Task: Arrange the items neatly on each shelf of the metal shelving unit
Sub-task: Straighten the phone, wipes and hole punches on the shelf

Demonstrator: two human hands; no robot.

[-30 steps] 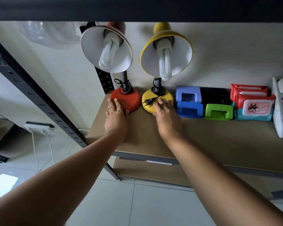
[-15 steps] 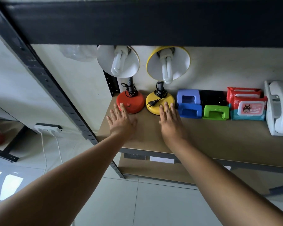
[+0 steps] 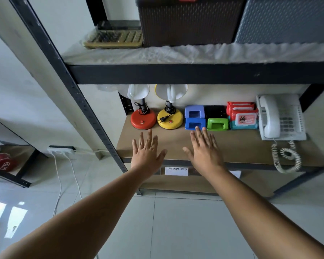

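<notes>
Desk lamps: two, side by side at the far left of the lower shelf, a red-based lamp (image 3: 143,119) and a yellow-based lamp (image 3: 170,120).
Hole punches: three plainly seen, a light blue one (image 3: 194,111), a darker blue one (image 3: 195,123) and a green one (image 3: 217,124); a black item (image 3: 215,111) behind the green one is too dark to tell.
Wet-wipe packs: at least two, stacked, the front pack (image 3: 244,119) and another (image 3: 240,106) behind it.
Telephones: one, a white telephone (image 3: 281,117) at the right.
Calculators: one calculator (image 3: 114,37) on the upper shelf, left.
Storage boxes: two on the upper shelf, a dark brown box (image 3: 187,23) and a grey box (image 3: 286,19).
Paper labels: one readable label (image 3: 176,171) on the shelf edge.
Hands: two, left hand (image 3: 147,152) and right hand (image 3: 204,151), fingers spread.
</notes>
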